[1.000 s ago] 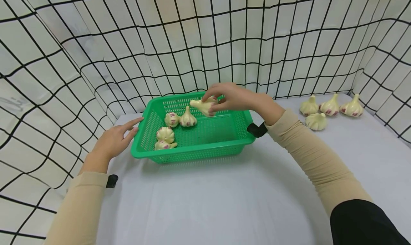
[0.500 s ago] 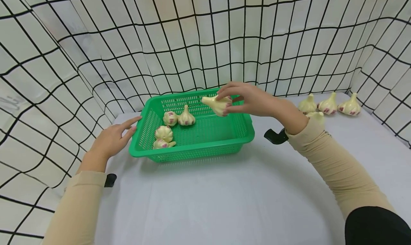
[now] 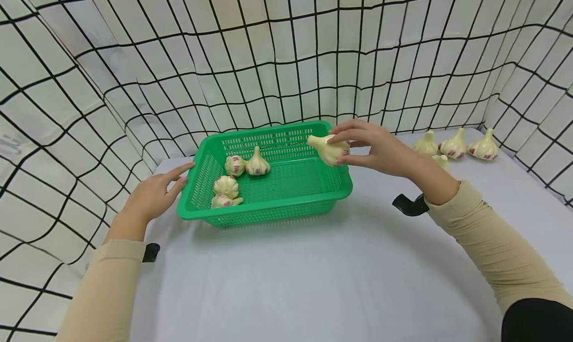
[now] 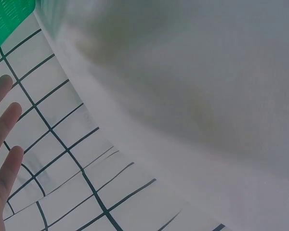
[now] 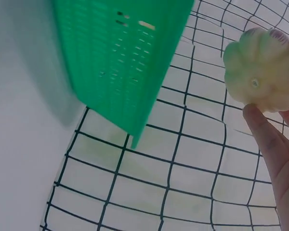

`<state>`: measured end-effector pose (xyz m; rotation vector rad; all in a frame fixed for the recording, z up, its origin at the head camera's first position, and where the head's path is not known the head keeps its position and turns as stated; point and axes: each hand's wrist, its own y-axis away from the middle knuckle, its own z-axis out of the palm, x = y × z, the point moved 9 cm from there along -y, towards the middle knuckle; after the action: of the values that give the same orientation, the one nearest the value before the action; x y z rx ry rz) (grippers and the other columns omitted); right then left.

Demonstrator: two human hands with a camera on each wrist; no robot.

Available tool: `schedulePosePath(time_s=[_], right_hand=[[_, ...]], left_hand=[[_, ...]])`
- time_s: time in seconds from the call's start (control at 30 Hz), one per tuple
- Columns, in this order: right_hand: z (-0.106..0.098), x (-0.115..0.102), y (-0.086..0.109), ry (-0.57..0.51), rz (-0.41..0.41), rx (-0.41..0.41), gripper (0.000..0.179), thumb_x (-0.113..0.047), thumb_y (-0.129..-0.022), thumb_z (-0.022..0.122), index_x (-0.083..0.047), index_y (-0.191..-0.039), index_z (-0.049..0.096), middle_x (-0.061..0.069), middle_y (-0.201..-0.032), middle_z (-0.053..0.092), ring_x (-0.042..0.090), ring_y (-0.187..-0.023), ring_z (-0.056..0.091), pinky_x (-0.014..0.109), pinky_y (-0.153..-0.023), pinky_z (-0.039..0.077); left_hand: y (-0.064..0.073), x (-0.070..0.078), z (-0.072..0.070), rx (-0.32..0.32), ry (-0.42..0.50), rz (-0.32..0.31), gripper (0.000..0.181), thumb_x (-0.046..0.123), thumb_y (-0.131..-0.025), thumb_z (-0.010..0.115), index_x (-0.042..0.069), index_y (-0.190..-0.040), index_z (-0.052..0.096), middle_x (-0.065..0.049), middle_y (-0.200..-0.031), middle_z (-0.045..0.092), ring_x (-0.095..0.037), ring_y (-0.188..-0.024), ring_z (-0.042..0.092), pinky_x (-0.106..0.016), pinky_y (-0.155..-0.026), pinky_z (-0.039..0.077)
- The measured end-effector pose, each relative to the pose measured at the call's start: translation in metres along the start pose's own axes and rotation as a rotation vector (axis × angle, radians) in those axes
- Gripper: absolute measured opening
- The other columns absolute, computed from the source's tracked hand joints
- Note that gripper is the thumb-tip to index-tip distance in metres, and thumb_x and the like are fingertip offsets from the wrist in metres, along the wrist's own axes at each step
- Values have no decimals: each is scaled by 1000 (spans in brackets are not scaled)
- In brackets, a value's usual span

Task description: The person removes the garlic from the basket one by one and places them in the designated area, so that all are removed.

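My right hand (image 3: 378,148) pinches a garlic bulb (image 3: 330,150) between thumb and fingers, over the right end of a green plastic basket (image 3: 268,213). The bulb's stem points left in the head view. From the right wrist, the bulb (image 5: 260,72) shows its round base, beside and apart from the basket wall (image 5: 120,62). Several garlic bulbs lie in the left part of the basket, one standing stem up (image 3: 257,163). With extended fingers, my left hand (image 3: 149,195) touches the basket's left rim. The left wrist view catches only its fingers (image 4: 5,127) and a basket corner (image 4: 7,21).
More garlic bulbs stand on the white table (image 3: 277,277) at the far right, one of them a bulb (image 3: 454,144) in the back row; my right forearm partly covers a nearer one. Black-grid netting (image 3: 295,78) over white walls rises behind the basket and along both sides.
My right hand has carried the garlic bulb rightward, from over the basket's middle to its right end. The left hand stays at the rim, and the bulbs in the basket keep their places.
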<state>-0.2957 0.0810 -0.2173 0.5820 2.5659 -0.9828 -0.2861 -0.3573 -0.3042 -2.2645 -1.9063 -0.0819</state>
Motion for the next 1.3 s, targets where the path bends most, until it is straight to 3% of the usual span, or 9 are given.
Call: schedulePosePath(time_s=[0.13, 0.3, 0.43, 0.6, 0.77, 0.97, 1.3], right_hand=[[-7, 0, 13, 43, -29, 49, 42, 9, -83, 81, -4, -121, 73, 11, -132, 64, 22, -115, 62, 35, -91, 57], [-16, 4, 25, 84, 4, 77, 42, 9, -81, 83, -3, -121, 73, 11, -132, 64, 19, -111, 62, 33, -91, 57], [-23, 6, 35, 117, 21, 98, 42, 11, -80, 82, -2, -120, 73, 12, -132, 64, 19, -113, 61, 21, -93, 54], [-33, 12, 50, 138, 58, 125, 46, 13, -78, 83, -1, -121, 73, 13, -132, 63, 9, -116, 58, 10, -92, 48], [-43, 22, 65, 145, 88, 154, 52, 14, -73, 85, 1, -122, 72, 14, -131, 63, -2, -116, 54, 10, -91, 48], [-55, 31, 83, 125, 104, 192, 54, 17, -70, 86, 5, -120, 71, 14, -128, 64, -5, -115, 56, 11, -89, 50], [-78, 51, 116, 46, 173, 304, 49, 15, -71, 86, 9, -118, 70, -7, -130, 63, 3, -116, 60, 13, -91, 50]], left_hand=[[0, 0, -1, 12, 4, 6, 59, 50, -111, 27, 19, -160, 35, -38, -133, 56, -59, -119, 53, -75, -92, 44], [1, -1, -1, 18, 10, 7, 59, 50, -111, 27, 19, -160, 36, -37, -131, 58, -58, -119, 54, -74, -92, 44], [2, 0, -1, 21, 14, 9, 59, 51, -111, 27, 19, -160, 36, -37, -132, 58, -58, -120, 53, -75, -92, 43], [2, -1, -1, 17, 17, 5, 60, 51, -111, 27, 19, -161, 35, -37, -133, 57, -58, -121, 52, -75, -93, 43], [2, -2, 0, 16, 20, 3, 60, 51, -111, 26, 19, -161, 35, -37, -133, 57, -58, -121, 52, -75, -93, 43], [2, -2, 2, 6, 23, -5, 60, 52, -111, 26, 20, -161, 34, -37, -135, 55, -59, -123, 50, -76, -95, 41], [1, -1, 1, 9, 22, 2, 60, 51, -111, 26, 20, -161, 34, -38, -135, 55, -60, -124, 49, -76, -95, 41]])
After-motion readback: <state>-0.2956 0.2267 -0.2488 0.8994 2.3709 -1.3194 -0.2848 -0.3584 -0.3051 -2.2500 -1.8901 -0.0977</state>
